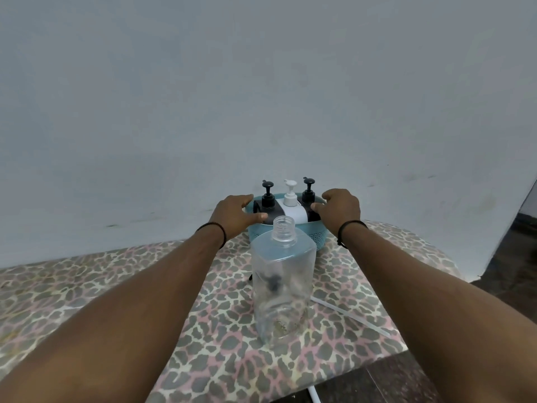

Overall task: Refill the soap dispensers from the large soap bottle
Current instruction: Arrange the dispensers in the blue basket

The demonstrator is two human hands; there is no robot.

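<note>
A teal basket point(318, 235) stands at the far edge of the table against the wall. It holds three pump dispensers: a black one point(267, 199) on the left, a white one point(290, 200) in the middle, another black one point(308, 194) on the right. My left hand point(236, 212) grips the basket's left rim and my right hand point(338, 209) grips its right rim. In front of the basket stands a large clear bottle point(283, 282) with no cap, upright. A black pump head shows through it, lying on the table behind.
The table wears a leopard-print cloth point(116, 286). A clear thin tube point(348, 314) lies on the cloth right of the bottle. A plain grey wall point(261, 97) rises directly behind the basket. Dark floor point(508, 257) shows at the right.
</note>
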